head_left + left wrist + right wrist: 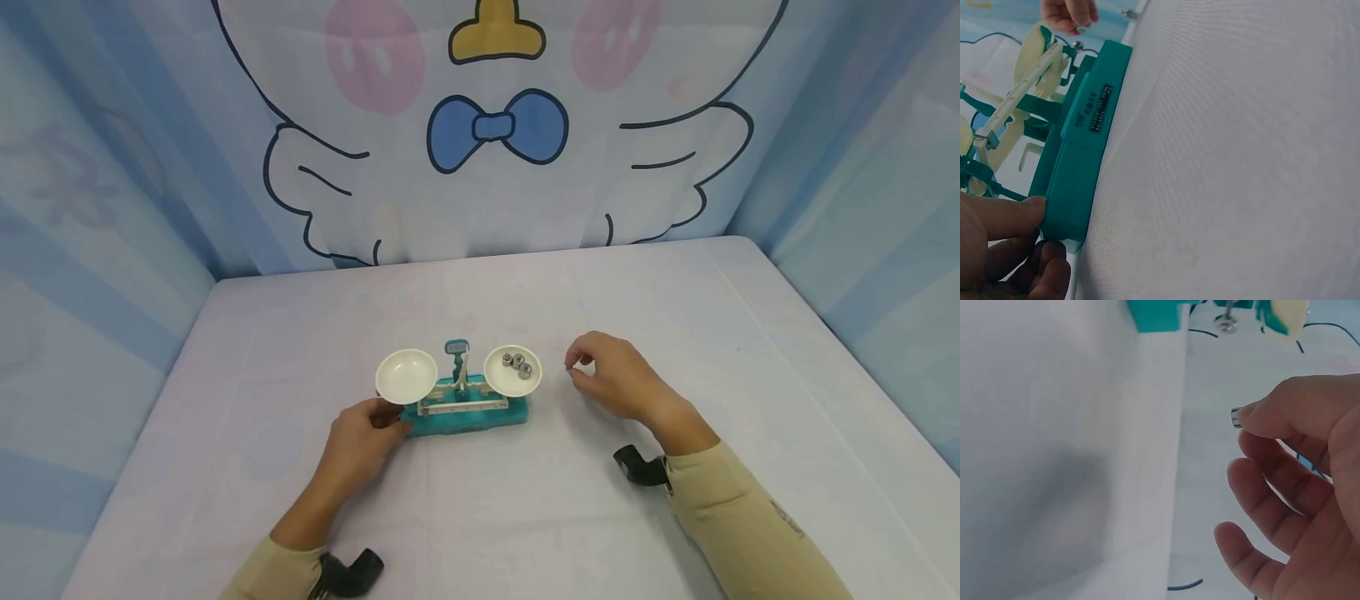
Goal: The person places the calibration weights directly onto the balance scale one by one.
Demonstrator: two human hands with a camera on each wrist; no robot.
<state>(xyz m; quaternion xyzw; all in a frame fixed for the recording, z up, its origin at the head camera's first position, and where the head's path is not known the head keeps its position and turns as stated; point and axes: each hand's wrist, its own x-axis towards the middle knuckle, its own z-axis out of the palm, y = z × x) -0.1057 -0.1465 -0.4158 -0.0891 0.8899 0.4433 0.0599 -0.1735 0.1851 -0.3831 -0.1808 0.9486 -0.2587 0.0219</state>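
A teal balance scale (465, 414) with two white pans stands at the table's middle. The left pan (406, 375) is empty; the right pan (512, 372) holds three small metal weights (517, 364). My left hand (369, 433) grips the left end of the scale's base (1079, 169), thumb on its side and fingers curled below. My right hand (600, 367) hovers right of the right pan and pinches a small metal weight (1235, 417) between thumb and forefinger, the other fingers (1266, 487) loosely curled.
The table (480, 517) is covered with a pale cloth and enclosed by blue cartoon-printed curtains (487, 133) on three sides. Black wrist camera mounts (637, 467) sit on both forearms.
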